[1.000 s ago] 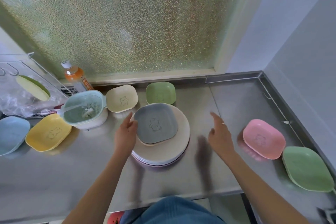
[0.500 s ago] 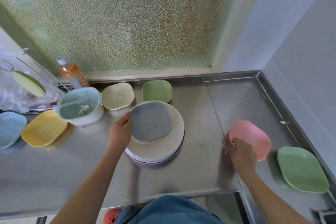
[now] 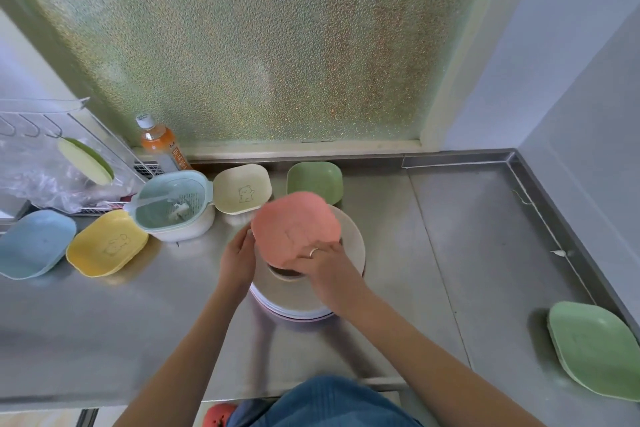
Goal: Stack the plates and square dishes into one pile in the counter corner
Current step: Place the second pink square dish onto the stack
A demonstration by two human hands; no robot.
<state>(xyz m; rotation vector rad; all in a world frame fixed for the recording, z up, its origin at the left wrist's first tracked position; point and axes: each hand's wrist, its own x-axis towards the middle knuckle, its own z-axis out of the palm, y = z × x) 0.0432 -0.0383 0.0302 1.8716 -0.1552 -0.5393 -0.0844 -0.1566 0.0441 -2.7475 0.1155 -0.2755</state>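
- A steel counter [image 3: 450,253] runs across the view, meeting a frosted window [image 3: 259,45] at the back and a pale wall on my right.
- A stack of round beige plates [image 3: 351,246] sits in the middle of the counter, straight in front of me and well apart from the far right corner.
- A pink square dish [image 3: 294,225], slightly blurred, is over the top of that stack, tilted. A dark dish edge [image 3: 285,273] peeks out beneath its near side.
- A green square dish [image 3: 595,350] lies alone near the right edge of the counter.
- A blue square dish [image 3: 33,243] and a yellow square dish [image 3: 107,243] lie side by side on the left.
- A pale green colander bowl [image 3: 173,206] sits behind the yellow dish, touching a cream square dish [image 3: 240,192] with a bear drawn inside.
- A second, smaller green dish [image 3: 315,180] sits behind the stack, near the window sill.
- A bottle of orange drink [image 3: 159,146] stands against the window, beside a wire rack [image 3: 69,135] and plastic wrap.
- My right hand [image 3: 329,270], wearing a ring, grips the pink dish at its near edge, fingers curled onto the rim.
- My left hand [image 3: 237,260] touches the left side of the pink dish, fingers fairly straight; I cannot tell whether they grip it.
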